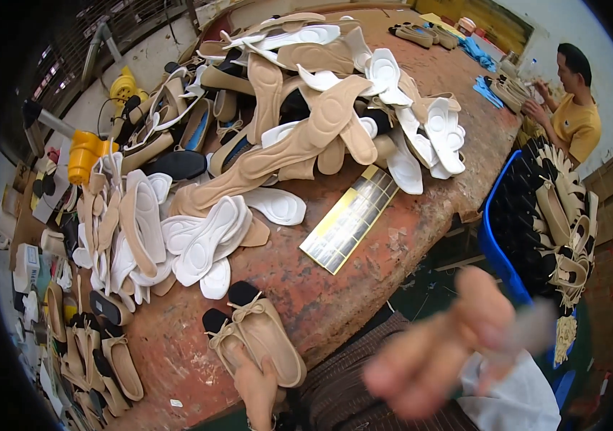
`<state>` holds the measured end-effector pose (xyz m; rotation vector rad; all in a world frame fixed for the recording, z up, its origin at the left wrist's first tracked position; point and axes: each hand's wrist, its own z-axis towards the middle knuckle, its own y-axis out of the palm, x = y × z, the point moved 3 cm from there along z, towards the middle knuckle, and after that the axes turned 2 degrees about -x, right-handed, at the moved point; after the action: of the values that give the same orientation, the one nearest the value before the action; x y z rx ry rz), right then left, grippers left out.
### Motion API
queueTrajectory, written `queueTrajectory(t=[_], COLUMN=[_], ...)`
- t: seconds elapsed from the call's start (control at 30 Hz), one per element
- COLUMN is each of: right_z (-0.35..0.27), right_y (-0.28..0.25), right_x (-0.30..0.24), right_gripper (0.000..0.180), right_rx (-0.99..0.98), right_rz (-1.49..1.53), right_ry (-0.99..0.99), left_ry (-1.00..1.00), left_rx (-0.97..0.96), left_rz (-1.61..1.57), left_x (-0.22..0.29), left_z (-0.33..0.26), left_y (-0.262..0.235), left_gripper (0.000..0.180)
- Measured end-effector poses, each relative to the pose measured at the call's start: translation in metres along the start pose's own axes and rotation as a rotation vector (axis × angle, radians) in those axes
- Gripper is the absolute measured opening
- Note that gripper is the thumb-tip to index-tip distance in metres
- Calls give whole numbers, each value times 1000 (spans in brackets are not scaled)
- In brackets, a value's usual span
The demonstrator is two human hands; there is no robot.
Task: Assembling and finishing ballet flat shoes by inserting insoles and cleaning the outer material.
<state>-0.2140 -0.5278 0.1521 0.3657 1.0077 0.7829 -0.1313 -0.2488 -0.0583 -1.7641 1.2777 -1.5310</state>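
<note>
- Ballet flats (274,339), a beige pair with black toes and thin bows, lie side by side under the left hand (255,384), which grips them near the heel end, fingers inside the left shoe and thumb by the inner edge of the right one.
- Right hand (443,348), raised close to the camera and well apart from the pair, is badly blurred; a greyish smear shows beside it, but whether it holds anything I cannot tell.
- Brown striped cloth (346,384) stretches between the hands.
- Red-brown table (385,248), scuffed and stained, runs from under the left hand to far beyond both.
- More beige flats (123,366) stand in a row left of the left hand.
- White insoles (213,241) lie ahead of the left hand, at the near side of a heap mixing beige insoles (314,129) and shoes.
- Yellow-edged sheet (349,223) with rows of dark rectangles lies ahead, between the hands' directions.
- Blue crate (492,241), beyond the right hand, is packed with beige-and-black shoes (554,208).
- Co-worker (578,126) in a yellow shirt is farther off, beyond the crate.
</note>
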Motion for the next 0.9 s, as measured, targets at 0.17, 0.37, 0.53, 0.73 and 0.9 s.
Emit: queueTrajectory(t=[0.17,0.37,0.53,0.73,0.9], right_z=[10,24,21,34,-18], right_y=[29,10,1,-35,-75], right_x=[28,12,26,52,80], right_gripper=[35,30,32,40,37], right_rx=[-55,-148,-109,-188,78], right_rz=[320,333,280,159,-62], right_ry=[-432,2,32,25,269], left_ry=[-38,103,-17,584,951], left_rx=[-49,523,768,573,177], left_rz=[-354,76,300,217,186], left_x=[-16,-230,-217,3,178], left_z=[-30,-30,15,137,263], left_y=[-76,-258,-343,-244,-95], left_gripper=[54,65,57,34,51])
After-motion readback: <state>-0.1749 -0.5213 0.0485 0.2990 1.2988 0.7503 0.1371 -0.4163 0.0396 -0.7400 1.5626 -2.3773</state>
